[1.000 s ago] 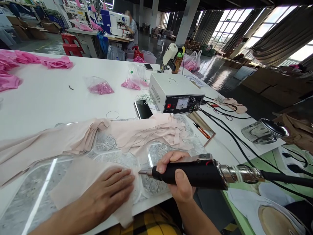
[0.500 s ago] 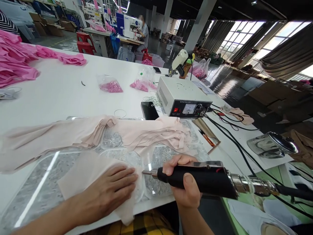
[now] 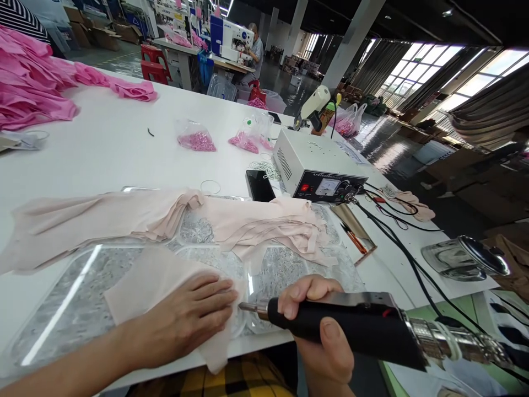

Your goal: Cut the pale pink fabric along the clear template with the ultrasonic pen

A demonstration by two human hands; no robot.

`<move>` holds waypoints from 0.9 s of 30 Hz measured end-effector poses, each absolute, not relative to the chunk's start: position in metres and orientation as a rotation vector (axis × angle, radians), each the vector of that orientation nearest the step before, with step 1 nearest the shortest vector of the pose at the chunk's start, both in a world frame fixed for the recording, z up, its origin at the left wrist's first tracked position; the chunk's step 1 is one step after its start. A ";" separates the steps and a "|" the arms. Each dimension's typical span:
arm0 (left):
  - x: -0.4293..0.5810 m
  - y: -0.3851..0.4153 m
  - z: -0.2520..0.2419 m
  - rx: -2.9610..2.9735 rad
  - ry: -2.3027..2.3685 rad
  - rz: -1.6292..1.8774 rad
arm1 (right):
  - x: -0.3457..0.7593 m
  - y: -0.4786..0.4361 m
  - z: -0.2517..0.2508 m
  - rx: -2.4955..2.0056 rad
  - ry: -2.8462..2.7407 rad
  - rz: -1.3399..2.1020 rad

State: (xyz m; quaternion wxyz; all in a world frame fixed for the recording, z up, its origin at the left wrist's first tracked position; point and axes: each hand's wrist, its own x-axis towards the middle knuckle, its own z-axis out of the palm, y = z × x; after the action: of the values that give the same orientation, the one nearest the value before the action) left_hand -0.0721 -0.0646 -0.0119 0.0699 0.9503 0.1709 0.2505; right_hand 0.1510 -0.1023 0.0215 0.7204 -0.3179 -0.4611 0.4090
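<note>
My left hand (image 3: 196,317) lies flat, fingers stretched out, on a thin pale pink fabric piece (image 3: 144,281). Part of that piece hangs over the table's near edge. My right hand (image 3: 318,325) grips a black corded hand tool (image 3: 351,325) with a narrow metal tip. The tip points left and is at the fabric's right edge, just beyond my left fingertips; whether it touches is unclear. Beneath the fabric is a clear-topped, grey-patterned plastic board (image 3: 285,270). Farther back on the board are a long stack of pale pink fabric (image 3: 103,218) and a second layered stack (image 3: 268,220).
A control box (image 3: 322,165) with a dial stands behind, its cables running right past a glass jar (image 3: 458,258). Nearby are a phone (image 3: 259,185), pens (image 3: 354,239) and bags of pink bits (image 3: 196,138). Bright pink fabric (image 3: 33,82) is heaped at left. A person (image 3: 256,49) sits beyond.
The view has shifted slightly. The tool's rear end has dropped, so it slants more, while its tip stays by the fabric's edge. My left hand remains flat on the fabric.
</note>
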 end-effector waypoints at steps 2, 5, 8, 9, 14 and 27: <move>-0.072 -0.065 -0.012 2.873 0.516 0.750 | 0.151 -0.103 0.020 -0.709 -1.029 0.910; -0.072 -0.065 -0.012 2.888 0.522 0.743 | 0.152 -0.103 0.018 -0.724 -1.050 0.924; -0.073 -0.065 -0.013 2.875 0.528 0.727 | 0.153 -0.104 0.017 -0.721 -1.091 0.928; -0.073 -0.065 -0.013 2.864 0.525 0.723 | 0.154 -0.104 0.016 -0.715 -1.103 0.927; -0.077 -0.065 -0.013 2.837 0.499 0.697 | 0.153 -0.101 0.018 -0.699 -1.114 0.930; -0.080 -0.066 -0.018 2.900 0.499 0.634 | 0.152 -0.113 0.026 -0.676 -1.067 1.027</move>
State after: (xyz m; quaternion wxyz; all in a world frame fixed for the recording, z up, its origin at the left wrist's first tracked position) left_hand -0.0801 -0.0655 -0.0178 0.0654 0.9613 0.1654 0.2102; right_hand 0.1522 -0.1135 0.0258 0.6867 -0.3020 -0.4765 0.4586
